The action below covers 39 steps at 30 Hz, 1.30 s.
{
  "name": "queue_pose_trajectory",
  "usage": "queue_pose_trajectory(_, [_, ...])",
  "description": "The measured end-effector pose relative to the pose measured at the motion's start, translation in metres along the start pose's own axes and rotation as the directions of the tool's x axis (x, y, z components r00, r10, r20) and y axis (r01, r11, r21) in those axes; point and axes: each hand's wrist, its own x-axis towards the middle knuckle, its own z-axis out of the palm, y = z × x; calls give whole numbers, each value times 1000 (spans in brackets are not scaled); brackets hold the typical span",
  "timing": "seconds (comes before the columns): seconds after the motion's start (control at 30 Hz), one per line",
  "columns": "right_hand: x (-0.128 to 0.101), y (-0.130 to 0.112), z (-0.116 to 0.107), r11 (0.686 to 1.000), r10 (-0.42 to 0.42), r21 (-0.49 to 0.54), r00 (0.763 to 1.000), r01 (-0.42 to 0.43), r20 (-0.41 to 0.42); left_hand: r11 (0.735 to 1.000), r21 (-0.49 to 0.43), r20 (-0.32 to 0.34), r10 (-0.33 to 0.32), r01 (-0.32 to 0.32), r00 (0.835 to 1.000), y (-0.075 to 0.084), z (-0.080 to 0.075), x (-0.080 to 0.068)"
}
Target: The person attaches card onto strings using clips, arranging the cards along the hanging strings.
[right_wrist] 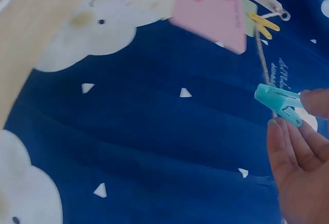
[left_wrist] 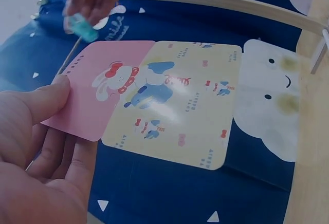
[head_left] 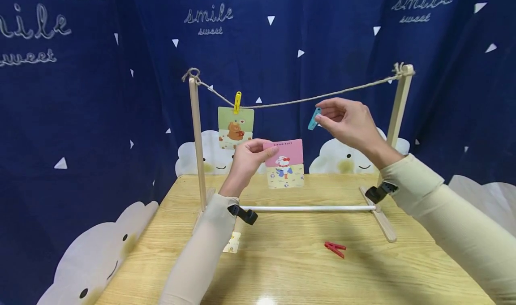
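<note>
My left hand (head_left: 249, 157) pinches the pink top corner of a pink-and-yellow rabbit card (head_left: 284, 163) and holds it upright below the twine (head_left: 306, 100). In the left wrist view the thumb (left_wrist: 38, 100) lies on the card (left_wrist: 169, 103). Just under the twine, my right hand (head_left: 346, 119) pinches a teal clothespin (head_left: 314, 118), seen close in the right wrist view (right_wrist: 280, 103). The twine is strung between two wooden posts (head_left: 196, 139). A yellow clothespin (head_left: 237, 102) holds a bear card (head_left: 235, 128) on the twine at the left.
A red clothespin (head_left: 335, 249) lies on the wooden table (head_left: 306, 269) in front of the rack's white crossbar (head_left: 306, 208). A small card (head_left: 232, 242) lies flat by my left forearm. Dark blue cloth with clouds (head_left: 80, 117) hangs behind and at both sides.
</note>
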Motion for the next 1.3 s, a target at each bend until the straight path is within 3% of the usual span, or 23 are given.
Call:
queue_pose_trajectory(0.4, [43, -30, 12, 999, -37, 35, 999, 37, -3, 1000, 17, -78, 20, -18, 997, 10, 14, 23])
queue_pose_trajectory(0.63, [63, -40, 15, 998, -65, -3, 998, 65, -28, 998, 58, -138, 25, -17, 990, 13, 20, 31])
queue_pose_trajectory(1.03, [84, -47, 15, 1000, -20, -18, 999, 20, 29, 993, 115, -211, 36, -12, 977, 18, 23, 43])
queue_pose_trajectory(1.3, [88, -45, 21, 1000, 10, -24, 999, -9, 43, 994, 107, -206, 35, -13, 978, 19, 21, 50])
